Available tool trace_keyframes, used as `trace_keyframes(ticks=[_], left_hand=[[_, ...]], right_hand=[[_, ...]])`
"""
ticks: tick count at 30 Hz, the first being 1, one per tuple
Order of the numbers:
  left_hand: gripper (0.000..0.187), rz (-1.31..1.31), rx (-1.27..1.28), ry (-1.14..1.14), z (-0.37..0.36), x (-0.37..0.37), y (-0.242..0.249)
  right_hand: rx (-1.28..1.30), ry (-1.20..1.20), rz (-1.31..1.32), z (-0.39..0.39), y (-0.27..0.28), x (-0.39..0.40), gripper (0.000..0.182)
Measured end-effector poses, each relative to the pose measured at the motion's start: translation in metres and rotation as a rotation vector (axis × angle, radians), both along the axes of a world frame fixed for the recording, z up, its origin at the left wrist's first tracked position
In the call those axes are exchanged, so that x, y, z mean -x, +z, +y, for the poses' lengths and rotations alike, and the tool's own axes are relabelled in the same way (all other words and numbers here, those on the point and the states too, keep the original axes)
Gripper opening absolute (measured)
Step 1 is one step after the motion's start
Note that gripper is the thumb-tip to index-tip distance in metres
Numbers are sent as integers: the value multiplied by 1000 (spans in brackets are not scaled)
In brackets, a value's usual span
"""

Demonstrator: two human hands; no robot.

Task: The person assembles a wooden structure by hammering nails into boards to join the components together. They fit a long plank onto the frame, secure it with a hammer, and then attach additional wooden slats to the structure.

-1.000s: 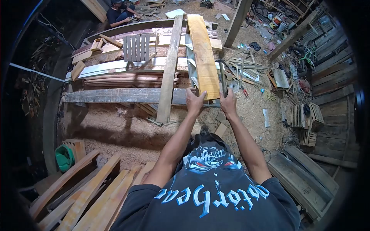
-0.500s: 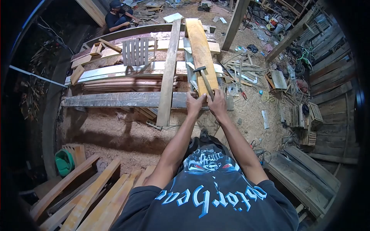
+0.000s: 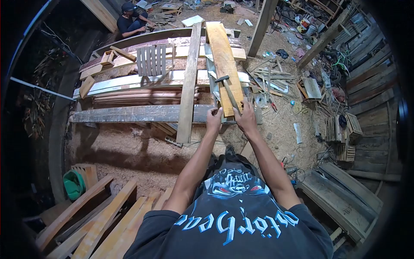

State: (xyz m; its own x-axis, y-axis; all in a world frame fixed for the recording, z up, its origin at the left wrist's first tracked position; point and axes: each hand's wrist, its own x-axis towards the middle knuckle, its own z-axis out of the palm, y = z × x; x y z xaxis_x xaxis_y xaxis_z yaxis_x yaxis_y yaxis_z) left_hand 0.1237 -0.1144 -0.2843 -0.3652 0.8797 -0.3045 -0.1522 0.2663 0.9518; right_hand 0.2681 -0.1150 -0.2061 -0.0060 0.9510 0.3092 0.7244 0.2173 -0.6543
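A yellowish wooden plank (image 3: 224,56) lies lengthwise in front of me across the other boards, its near end between my hands. On top of it is a hammer (image 3: 228,88), its dark head pointing away and its wooden handle running toward me. My right hand (image 3: 247,118) is at the plank's right near corner, thumb and fingers about the end of the hammer handle. At the left near corner is my left hand (image 3: 214,121), thumb beside the plank's edge and fingers apart from it. Under the plank's left side shows a pale metal-looking piece (image 3: 211,64).
A narrower grey board (image 3: 188,86) crosses long horizontal beams (image 3: 142,113) to my left. A slatted wooden piece (image 3: 152,59) rests on them. Another person (image 3: 131,19) crouches at the far left. Curved timbers (image 3: 103,216) lie behind me, left. Wood scraps (image 3: 274,80) litter the right floor.
The plank's near end has shifted slightly toward me, with the hammer on it. My left hand has moved back and left from the plank's end; my right hand has moved slightly nearer me.
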Motion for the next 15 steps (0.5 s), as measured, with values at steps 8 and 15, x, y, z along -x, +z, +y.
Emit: trace_keyframes(ticks=[8, 15], left_hand=[[13, 69, -177, -173, -38, 21, 48], [12, 93, -184, -334, -63, 3, 58]], right_hand=[[75, -113, 129, -35, 19, -26, 25], [115, -232, 243, -77, 37, -47, 21]])
